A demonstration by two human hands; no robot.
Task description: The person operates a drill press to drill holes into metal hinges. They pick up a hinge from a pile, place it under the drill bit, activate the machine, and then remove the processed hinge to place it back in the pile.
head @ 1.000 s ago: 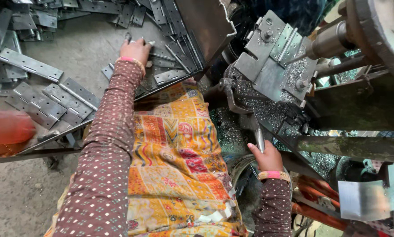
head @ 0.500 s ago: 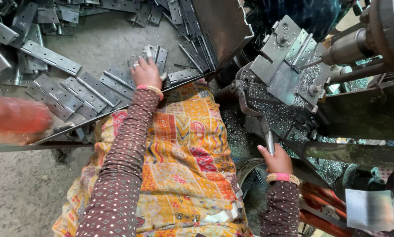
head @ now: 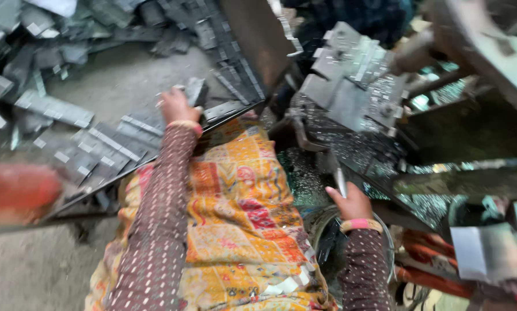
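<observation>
- reaching out to the upper left, the left hand (head: 178,106) rests on a pile of flat grey metal strips (head: 106,147) with punched holes, its fingers (head: 167,98) curled down onto a strip (head: 194,91) at the near edge of the pile; motion blur hides whether they grip it or only press on it.
- the strips lie spread over a low dark tray (head: 235,109) and the concrete floor (head: 22,270) beyond it, many overlapping, some tilted.
- the right hand (head: 350,201) sits lower right, fingers clenched around a slim metal rod (head: 340,179) that stands nearly upright from the fist.
- the rod rises just beside the grey steel block of a press machine (head: 350,86), with shiny metal shavings (head: 304,178) scattered under it.
- both arms wear dark brown dotted sleeves (head: 160,230), with a pink and gold bangle (head: 359,224) at the right wrist.
- an orange and yellow patterned cloth (head: 241,230) covers the lap between the two arms.
- a blurred red shape (head: 16,193) shows at the left edge; what it is cannot be told.
</observation>
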